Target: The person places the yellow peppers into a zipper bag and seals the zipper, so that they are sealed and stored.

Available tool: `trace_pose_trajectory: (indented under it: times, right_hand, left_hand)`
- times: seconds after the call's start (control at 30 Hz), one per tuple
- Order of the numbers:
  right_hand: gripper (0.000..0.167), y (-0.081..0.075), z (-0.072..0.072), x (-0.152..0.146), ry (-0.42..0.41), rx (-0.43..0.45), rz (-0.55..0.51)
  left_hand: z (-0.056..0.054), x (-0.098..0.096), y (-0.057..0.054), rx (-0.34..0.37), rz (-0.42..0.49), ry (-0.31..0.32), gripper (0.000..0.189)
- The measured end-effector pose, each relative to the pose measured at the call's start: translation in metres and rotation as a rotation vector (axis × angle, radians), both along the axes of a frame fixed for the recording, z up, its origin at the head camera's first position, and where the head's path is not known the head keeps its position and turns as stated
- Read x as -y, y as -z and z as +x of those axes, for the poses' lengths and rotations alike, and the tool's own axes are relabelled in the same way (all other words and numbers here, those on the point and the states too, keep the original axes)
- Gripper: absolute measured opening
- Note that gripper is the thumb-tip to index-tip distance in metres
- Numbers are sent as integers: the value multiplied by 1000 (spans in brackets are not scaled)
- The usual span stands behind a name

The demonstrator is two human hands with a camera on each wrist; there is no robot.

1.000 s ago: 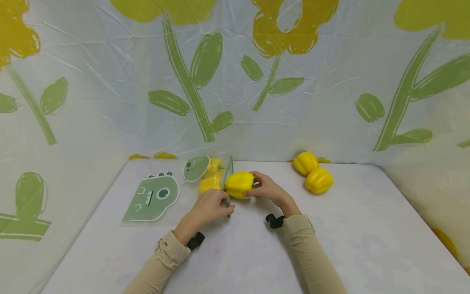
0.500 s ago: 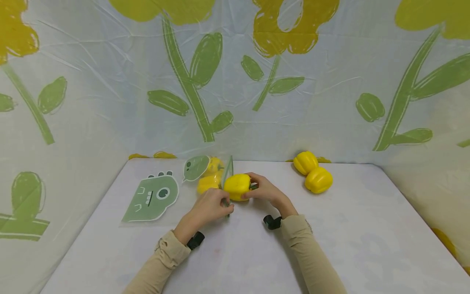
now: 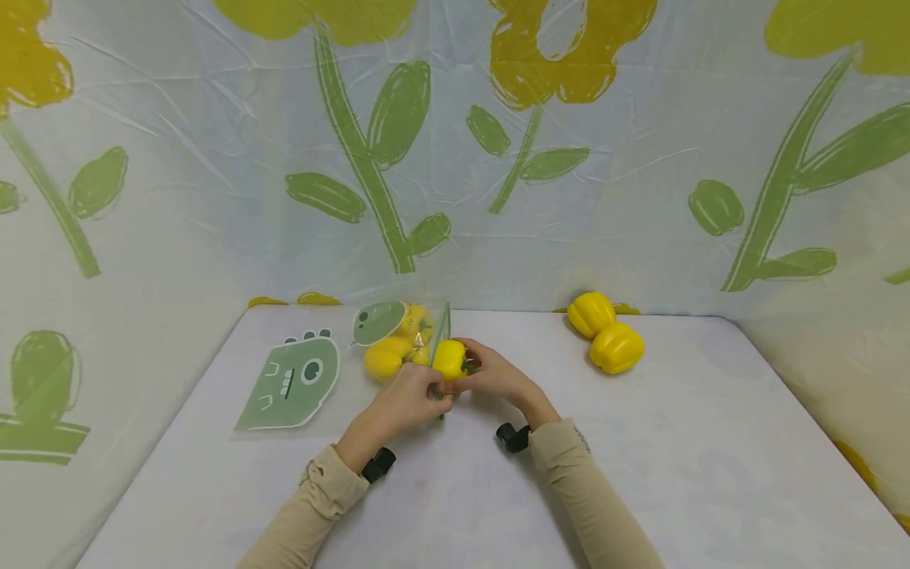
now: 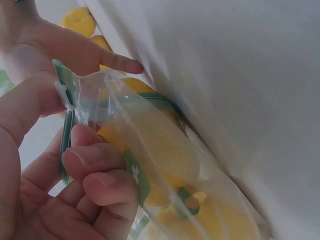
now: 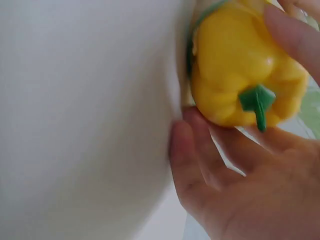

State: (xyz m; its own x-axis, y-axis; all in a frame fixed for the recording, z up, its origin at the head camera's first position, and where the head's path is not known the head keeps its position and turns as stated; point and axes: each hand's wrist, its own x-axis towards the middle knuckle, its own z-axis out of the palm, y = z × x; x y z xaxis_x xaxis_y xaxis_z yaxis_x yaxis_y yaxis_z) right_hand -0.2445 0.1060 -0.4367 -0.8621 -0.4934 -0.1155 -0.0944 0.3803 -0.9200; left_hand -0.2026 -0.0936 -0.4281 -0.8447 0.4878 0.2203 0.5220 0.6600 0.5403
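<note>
A clear zip bag [image 3: 359, 407] with a green monster print lies on its side, its green-edged mouth facing right. Yellow bell peppers [image 3: 386, 359] show through its film. My left hand [image 3: 405, 401] pinches the near edge of the mouth; in the left wrist view the thumb lies by a white slider [image 4: 64, 95] and the other fingers curl beside the film. My right hand [image 3: 501, 375] holds another yellow bell pepper [image 5: 235, 60], thumb on one side and fingers on the other. That pepper is partly inside the mouth, its green stem [image 5: 259, 102] pointing outward.
Two more yellow bell peppers, a farther one [image 3: 592, 314] and a nearer one [image 3: 617, 348], lie together at the back right of the white table [image 3: 711, 442]. Behind the table hangs a flower-printed cloth [image 3: 626, 237].
My right hand has moved left, pushing its bell pepper into the bag's mouth. The peppers inside have shifted left. My left hand stays at the bag's edge.
</note>
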Motion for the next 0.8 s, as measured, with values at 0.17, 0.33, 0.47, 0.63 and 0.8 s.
trace_pose_trajectory:
  times: [0.17,0.33,0.47,0.63,0.8]
  right_hand:
    - [70,-11,-2,-18,71,-7,26]
    - [30,-9,-5,-31,182,-23,30]
    - [19,-4,-5,-27,198,-35,-8]
    - [15,-2,-4,-18,227,-62,-40]
    - [13,-1,-3,-14,221,-66,-34]
  left_hand:
    - [2,0,-3,-5,-2,-1,14]
    - [2,-1,-2,6,-13,-8,14]
    - [3,0,-3,13,-11,-9,15]
    - [4,0,-3,17,-5,-1,15]
    - [3,0,-2,39,10,17,16]
